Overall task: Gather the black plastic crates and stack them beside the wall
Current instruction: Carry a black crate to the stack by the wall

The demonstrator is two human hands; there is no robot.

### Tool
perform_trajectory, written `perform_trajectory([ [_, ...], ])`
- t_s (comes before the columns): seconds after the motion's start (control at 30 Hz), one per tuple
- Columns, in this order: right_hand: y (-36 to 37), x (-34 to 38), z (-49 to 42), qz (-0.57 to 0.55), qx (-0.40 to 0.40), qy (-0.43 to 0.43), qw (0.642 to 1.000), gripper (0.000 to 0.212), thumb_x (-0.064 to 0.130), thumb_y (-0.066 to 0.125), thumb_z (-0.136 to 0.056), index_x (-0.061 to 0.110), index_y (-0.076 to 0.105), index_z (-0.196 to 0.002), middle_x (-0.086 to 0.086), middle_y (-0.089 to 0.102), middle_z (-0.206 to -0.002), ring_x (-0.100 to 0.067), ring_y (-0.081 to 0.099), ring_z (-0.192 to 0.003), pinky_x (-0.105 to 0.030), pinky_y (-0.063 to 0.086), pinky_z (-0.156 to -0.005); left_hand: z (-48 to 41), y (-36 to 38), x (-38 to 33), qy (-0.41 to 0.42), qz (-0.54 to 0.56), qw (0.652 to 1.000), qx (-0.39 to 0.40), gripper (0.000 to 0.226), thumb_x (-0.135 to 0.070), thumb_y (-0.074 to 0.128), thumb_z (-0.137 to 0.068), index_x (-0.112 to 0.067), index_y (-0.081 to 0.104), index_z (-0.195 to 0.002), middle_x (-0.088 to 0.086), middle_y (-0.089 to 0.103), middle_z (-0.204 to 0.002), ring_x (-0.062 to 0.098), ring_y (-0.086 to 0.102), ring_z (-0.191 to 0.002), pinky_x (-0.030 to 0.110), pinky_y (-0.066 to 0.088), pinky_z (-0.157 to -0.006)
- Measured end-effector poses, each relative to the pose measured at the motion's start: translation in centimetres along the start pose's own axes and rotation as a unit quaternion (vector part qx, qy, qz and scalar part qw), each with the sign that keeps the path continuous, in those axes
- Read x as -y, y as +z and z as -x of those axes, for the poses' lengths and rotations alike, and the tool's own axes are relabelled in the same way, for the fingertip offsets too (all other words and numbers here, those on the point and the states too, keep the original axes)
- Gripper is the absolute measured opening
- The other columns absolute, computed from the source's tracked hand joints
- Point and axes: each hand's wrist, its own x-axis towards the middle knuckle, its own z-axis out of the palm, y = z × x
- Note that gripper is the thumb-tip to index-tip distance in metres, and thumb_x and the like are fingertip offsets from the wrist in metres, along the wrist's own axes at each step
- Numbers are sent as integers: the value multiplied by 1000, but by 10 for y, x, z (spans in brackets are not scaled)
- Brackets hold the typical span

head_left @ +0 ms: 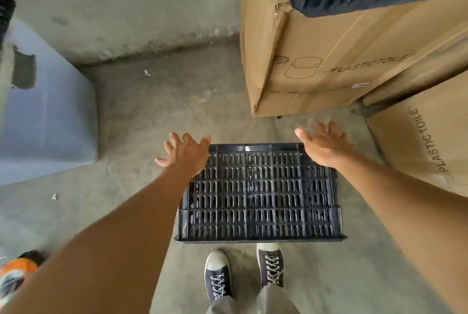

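Concrete floor [157,111] runs up to the wall [114,4]; 2 cardboard boxes [329,60] read "PLASTIC TOILE". I see the black crate [258,194] by my shoes [217,275], my left hand [186,152] and right hand [326,145] splayed wide over its far corners, holding nothing.

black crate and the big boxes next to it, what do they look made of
The black crate looks like moulded plastic with a slight gloss: slotted grid panels, light glinting off the ribs. The boxes look like matt brown corrugated cardboard: creased corners, printed line art and "PLASTIC TOILE..." lettering. The floor beneath appears to be rough bare concrete.
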Motion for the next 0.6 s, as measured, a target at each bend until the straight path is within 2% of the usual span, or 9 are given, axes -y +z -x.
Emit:
perform_trajectory([
  [0.13,19,-8,-51,34,22,58,997,93,78,3,-85,16,16,-154,-12,6,-162,-45,17,-144,-61,16,-113,-50,26,3,-100,27,995,7,77,-63,23,-96,-4,36,-144,23,14,-158,40,16,-144,68,16,-110],
  [0.23,33,-12,-77,47,51,69,995,97,79,3,-85,11,31,-148,-19,19,-158,-44,28,-140,-58,22,-112,-71,48,4,-133,55,990,6,76,-61,29,-96,-3,31,-146,27,26,-150,43,30,-136,57,30,-107],
  [0.3,38,-13,-87,65,68,62,994,97,77,3,-86,7,41,-143,-23,29,-154,-42,36,-136,-55,25,-113,-79,57,2,-155,93,983,-8,73,-59,33,-96,-6,25,-146,26,36,-142,42,41,-125,49,38,-96],
  [0.37,43,-15,-94,87,63,56,993,91,70,5,-92,5,44,-141,-24,39,-149,-41,43,-132,-52,27,-113,-84,61,2,-164,108,980,-30,66,-53,36,-96,-6,28,-142,25,46,-130,38,50,-111,44,40,-80],
  [0.43,43,-15,-98,122,42,66,989,77,59,14,-96,1,50,-134,-26,47,-142,-41,50,-124,-50,32,-111,-90,60,3,-167,114,979,-34,57,-43,40,-93,-3,36,-134,22,52,-119,31,53,-95,39,43,-70],
  [0.5,41,-15,-100,132,32,88,987,64,49,29,-94,1,51,-131,-26,48,-140,-40,50,-122,-48,33,-109,-92,58,5,-179,114,977,-23,51,-35,41,-90,-1,44,-127,19,56,-113,26,53,-87,37,46,-67],
  [0.6,39,-20,-95,111,49,108,987,60,46,39,-88,5,49,-130,-22,50,-138,-38,50,-122,-48,32,-109,-84,57,5,-197,102,975,-29,52,-28,42,-87,-3,37,-133,15,52,-104,22,46,-73,35,41,-61],
])
